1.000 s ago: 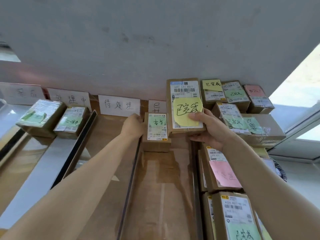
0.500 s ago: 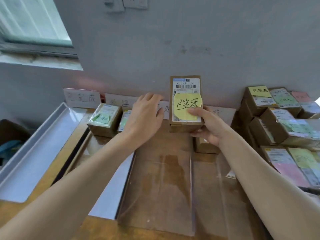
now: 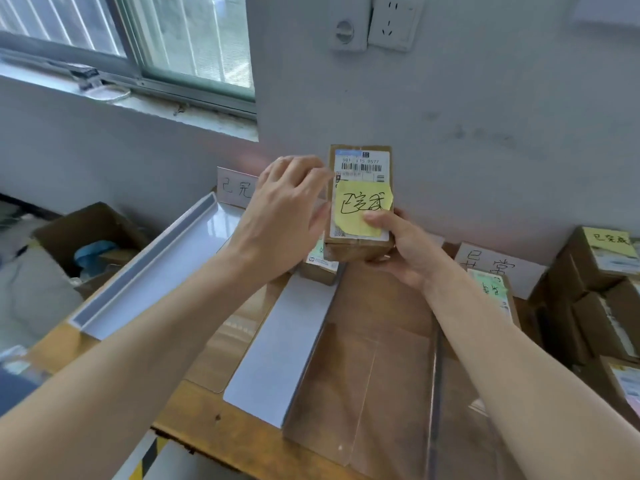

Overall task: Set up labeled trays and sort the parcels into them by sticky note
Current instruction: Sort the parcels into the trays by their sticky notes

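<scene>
Lit brightly by soft daylight from the window (image 3: 194,39), upper left. Pale glare on the white tray (image 3: 216,233). Bent at the edges; slightly soft throughout.

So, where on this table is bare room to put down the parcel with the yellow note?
Most free: the grey tray at the left, its floor bare between its raised rim and the label card. Also the white tray in front of a small parcel, and the clear tray in the near middle. The right edge is crowded with stacked parcels.
</scene>
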### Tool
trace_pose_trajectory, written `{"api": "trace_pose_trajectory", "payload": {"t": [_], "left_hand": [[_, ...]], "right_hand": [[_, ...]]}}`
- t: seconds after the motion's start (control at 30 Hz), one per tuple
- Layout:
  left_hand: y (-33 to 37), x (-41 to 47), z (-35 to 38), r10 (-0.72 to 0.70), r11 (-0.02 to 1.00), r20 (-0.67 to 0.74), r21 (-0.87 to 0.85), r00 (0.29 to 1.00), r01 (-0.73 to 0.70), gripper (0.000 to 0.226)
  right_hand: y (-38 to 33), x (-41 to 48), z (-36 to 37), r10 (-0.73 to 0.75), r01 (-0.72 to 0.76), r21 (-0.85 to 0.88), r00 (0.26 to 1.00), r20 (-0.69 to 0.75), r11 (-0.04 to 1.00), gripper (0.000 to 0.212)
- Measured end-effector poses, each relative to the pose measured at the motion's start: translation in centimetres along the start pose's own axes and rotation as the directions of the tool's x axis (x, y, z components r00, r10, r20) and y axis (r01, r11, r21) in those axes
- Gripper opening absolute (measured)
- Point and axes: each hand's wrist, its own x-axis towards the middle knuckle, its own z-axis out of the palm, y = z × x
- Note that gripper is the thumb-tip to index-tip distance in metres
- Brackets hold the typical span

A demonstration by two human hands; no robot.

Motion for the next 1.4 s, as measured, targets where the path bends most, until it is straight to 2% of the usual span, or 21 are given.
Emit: {"api": "trace_pose_trajectory", "payload": {"t": [0.17,0.3,0.4,0.53,0.63,0.73,1.07,1.2,1.3,1.4], "left_hand": [[-5.3,-0.6,-1.6,-0.072,0.997,-0.061,0.013,0.996,0.073,0.030],[-11.9,-0.9,-3.1,-0.123,0.992,-0.088,-0.020,0.988,0.122,0.031],[-18.3,-1.1,-4.6,-0.153,0.988,-0.092,-0.016,0.984,0.153,0.034],[-26.8,-2.3,-6.5,-0.192,0.981,-0.084,0.001,0.978,0.193,0.033],[-31.5,-2.7,-6.8,-0.210,0.977,-0.048,0.010,0.976,0.211,0.032],[-34.7,-2.9,-6.5,-0.200,0.980,-0.021,0.015,0.979,0.201,0.031],[-38.5,-4.5,-5.2,-0.142,0.990,0.064,0.028,0.988,0.140,0.030],[-38.0,-4.6,-5.0,-0.116,0.993,0.087,0.035,0.989,0.113,0.029],[-37.0,-4.1,-5.0,-0.096,0.995,0.085,0.026,0.992,0.094,0.029],[-35.3,-3.2,-4.9,-0.059,0.998,0.077,0.013,0.995,0.058,0.028]], "right_hand": [[0.2,2.6,4.8,0.034,-0.033,-0.067,0.999,0.016,0.997,0.068],[0.1,6.0,10.1,0.025,-0.028,-0.067,0.999,-0.037,0.997,0.047],[0.7,10.0,15.8,0.067,-0.068,-0.015,0.995,-0.072,0.998,0.044],[3.5,16.5,24.3,0.190,-0.185,0.049,0.975,-0.117,0.981,0.072],[6.1,20.6,28.2,0.285,-0.268,0.115,0.943,-0.170,0.956,0.069],[8.1,23.9,30.3,0.363,-0.338,0.154,0.912,-0.190,0.929,0.075],[11.1,28.8,32.3,0.428,-0.385,0.210,0.876,-0.223,0.899,0.075],[11.1,28.2,32.2,0.405,-0.360,0.223,0.890,-0.211,0.906,0.051],[10.4,27.3,31.5,0.382,-0.349,0.193,0.907,-0.176,0.917,0.045],[8.9,26.0,30.4,0.338,-0.329,0.075,0.920,-0.201,0.941,0.043]]}}
